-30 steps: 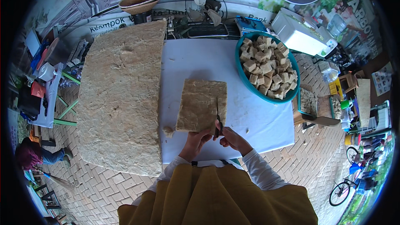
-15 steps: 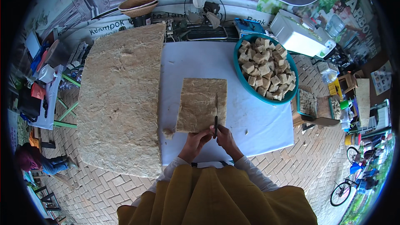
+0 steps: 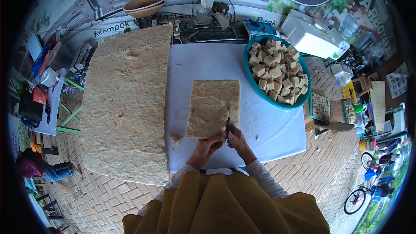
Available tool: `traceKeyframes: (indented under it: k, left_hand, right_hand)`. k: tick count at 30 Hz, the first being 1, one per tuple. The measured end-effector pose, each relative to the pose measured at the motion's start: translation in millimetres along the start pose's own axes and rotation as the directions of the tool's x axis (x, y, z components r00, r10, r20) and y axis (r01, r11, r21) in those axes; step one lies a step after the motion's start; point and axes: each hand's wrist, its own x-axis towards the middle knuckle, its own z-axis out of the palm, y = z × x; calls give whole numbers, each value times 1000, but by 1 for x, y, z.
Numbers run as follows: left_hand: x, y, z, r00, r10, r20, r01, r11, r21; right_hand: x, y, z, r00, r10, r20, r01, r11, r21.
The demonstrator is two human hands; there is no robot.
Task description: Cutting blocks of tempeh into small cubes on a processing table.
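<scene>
A square piece of fibrous tan mineral wool (image 3: 207,106) lies on the white-covered table in front of me. My right hand (image 3: 239,142) is closed round the black handle of a knife (image 3: 228,126). Its thin blade points away from me, over the right part of the piece, along a narrow cut line. At the near edge, my left hand (image 3: 205,151) grips the wool with its fingers close to the knife handle. How deep the blade sits is hard to see. A small tan scrap (image 3: 176,139) rests just left of the piece.
A large mineral wool sheet (image 3: 125,104) covers the left side. At the back right, a teal basin (image 3: 249,74) is heaped with wool cubes (image 3: 277,71). Behind the table stand a fan (image 3: 212,9), a blue scale (image 3: 260,27) and a white box (image 3: 310,37).
The square piece has shifted slightly to the right. Both hands have moved right with it, and the knife hand is a little farther from me.
</scene>
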Motion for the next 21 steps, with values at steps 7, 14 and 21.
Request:
traceKeyframes:
  k: [7, 14, 21]
  left_hand:
    - [2, -1, -1, 1000, -4, 16, 4, 1000, -7]
    - [2, -2, -1, 1000, 2, -10, -2, 1000, 10]
    - [-4, -3, 2, 1000, -8, -3, 8, 999, 46]
  right_hand:
    - [-2, 2, 1, 996, -58, -73, 56, 998, -26]
    - [-1, 9, 4, 990, -52, -132, 43, 997, -71]
    - [0, 0, -3, 1000, -15, -11, 17, 990, 143]
